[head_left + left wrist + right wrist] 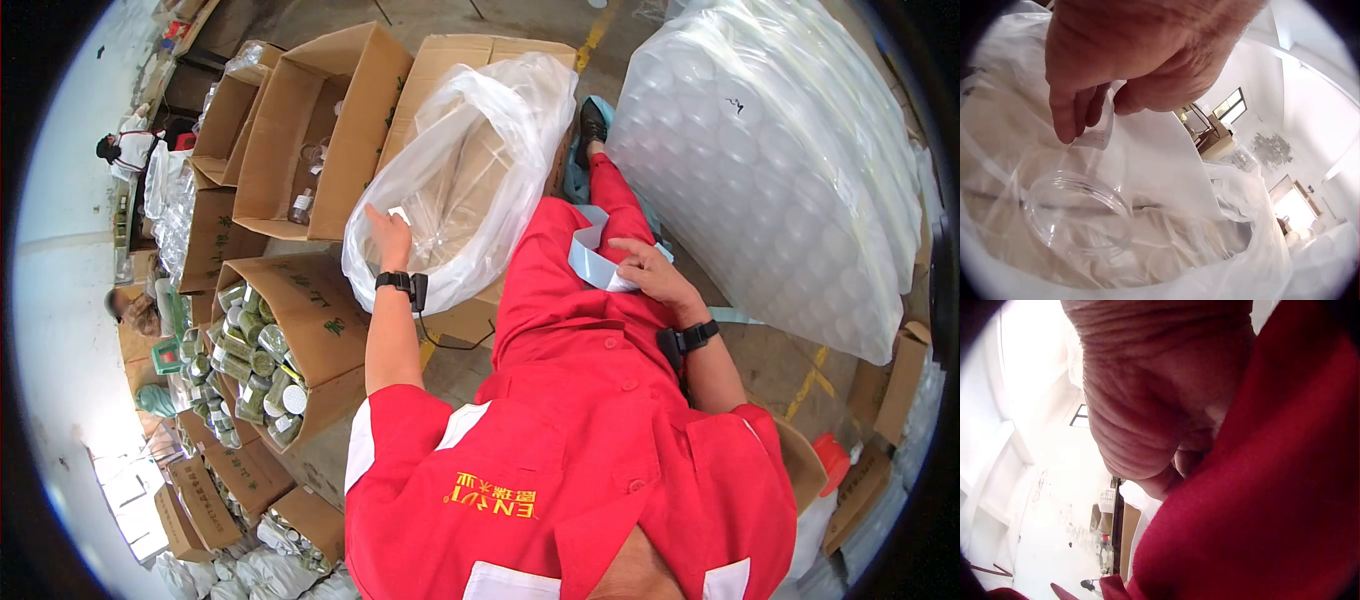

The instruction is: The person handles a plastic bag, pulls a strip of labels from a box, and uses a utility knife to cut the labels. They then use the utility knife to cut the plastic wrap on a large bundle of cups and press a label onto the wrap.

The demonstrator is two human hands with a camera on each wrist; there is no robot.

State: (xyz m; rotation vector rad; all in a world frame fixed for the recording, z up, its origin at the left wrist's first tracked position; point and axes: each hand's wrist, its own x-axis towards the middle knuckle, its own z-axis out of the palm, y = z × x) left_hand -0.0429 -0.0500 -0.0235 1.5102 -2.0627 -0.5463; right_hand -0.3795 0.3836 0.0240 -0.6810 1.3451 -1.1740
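My left hand reaches into a clear plastic bag that lines a cardboard box. Between thumb and fingers it pinches a small white label. An empty clear plastic jar lies in the bag just under that hand. My right hand rests on my red trouser leg and holds a pale strip of label backing. The right wrist view shows only the right hand pressed close against red cloth; its fingertips are hidden there.
A huge clear bag of empty jars fills the right side. To the left stand open cardboard boxes, one packed with several jars of green contents. Another person is far off at the left.
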